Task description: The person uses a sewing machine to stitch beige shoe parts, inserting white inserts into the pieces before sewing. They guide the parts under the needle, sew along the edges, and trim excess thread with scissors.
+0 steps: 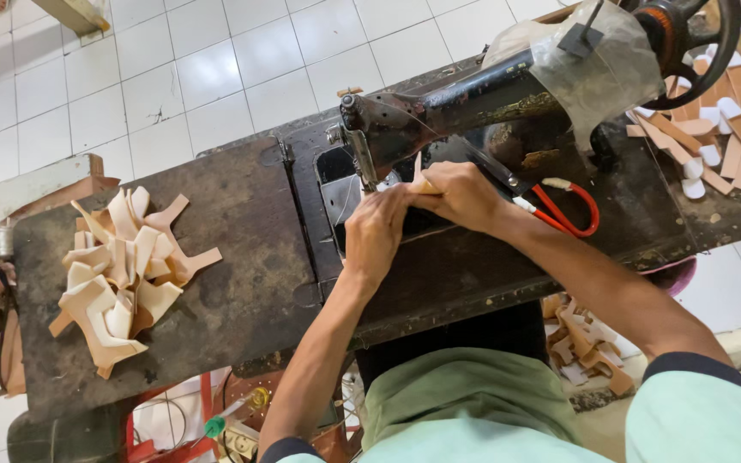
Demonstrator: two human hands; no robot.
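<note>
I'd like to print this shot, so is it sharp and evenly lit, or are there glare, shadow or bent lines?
Head view: soft, even light; faint sheen on the white floor tiles; both hands, left hand and right hand, at the sewing machine look sharp; deep shadow under the table; tile lines bow slightly toward the edges, a wide-lens effect.

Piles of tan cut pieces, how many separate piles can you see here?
3. One pile lies on the table's left end, one on the right end behind the handwheel, one on the floor under the table's right side. More may be hidden.
</note>
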